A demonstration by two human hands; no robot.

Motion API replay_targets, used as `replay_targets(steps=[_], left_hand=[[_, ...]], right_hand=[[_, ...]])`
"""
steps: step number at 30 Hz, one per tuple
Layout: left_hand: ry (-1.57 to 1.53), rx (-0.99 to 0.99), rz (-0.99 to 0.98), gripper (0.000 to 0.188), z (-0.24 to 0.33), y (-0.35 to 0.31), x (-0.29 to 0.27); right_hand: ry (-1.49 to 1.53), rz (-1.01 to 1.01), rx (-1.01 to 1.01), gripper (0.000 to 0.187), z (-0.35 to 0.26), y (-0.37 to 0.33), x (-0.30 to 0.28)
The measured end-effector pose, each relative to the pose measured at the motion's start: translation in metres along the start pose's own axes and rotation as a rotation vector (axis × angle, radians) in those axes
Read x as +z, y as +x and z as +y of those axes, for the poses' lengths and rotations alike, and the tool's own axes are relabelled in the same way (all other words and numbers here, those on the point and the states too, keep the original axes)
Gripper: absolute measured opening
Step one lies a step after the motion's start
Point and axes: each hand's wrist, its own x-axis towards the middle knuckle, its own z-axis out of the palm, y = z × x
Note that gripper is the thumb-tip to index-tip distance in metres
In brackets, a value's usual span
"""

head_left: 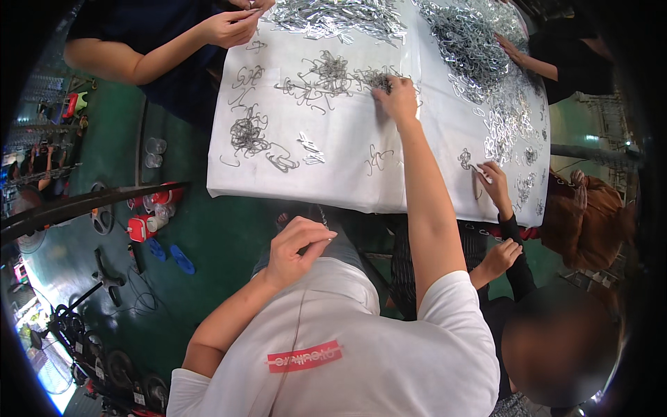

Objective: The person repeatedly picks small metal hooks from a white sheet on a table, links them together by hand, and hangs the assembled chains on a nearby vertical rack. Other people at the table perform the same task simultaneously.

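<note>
My right hand (pixel 397 99) reaches out over the white-covered table (pixel 333 181). Its fingers curl down onto a small pile of thin metal wire hooks (pixel 379 78). Left of that pile lies a larger tangle of hooks (pixel 330 71). Close to my body, off the table's near edge, my left hand (pixel 297 250) is closed in a pinch. A tiny shiny bit shows at its fingertips, too small to name. A few loose hooks (pixel 379 158) lie on the cloth nearer to me.
At the left are another hook tangle (pixel 248 133) and some bright metal strips (pixel 310 148). Shiny metal pieces (pixel 340 19) heap at the far side. Co-workers' hands (pixel 233 26) work around the table; one co-worker's hand (pixel 495 182) is at my right. Blue slippers (pixel 182 258) lie on the green floor.
</note>
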Motion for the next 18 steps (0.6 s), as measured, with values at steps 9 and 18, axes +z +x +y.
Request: replay_targets(steps=[9,18], left_hand=[[-0.039,-0.038,-0.013,0.023,-0.004,0.006,0.003],[-0.066,-0.02,-0.01,0.024,-0.006,0.006,0.002]], right_hand=[[0.313,0.02,-0.024,0.016,0.002,-0.012,-0.02],[0.23,0.004,-0.35,0.019,-0.022,-0.06,0.008]])
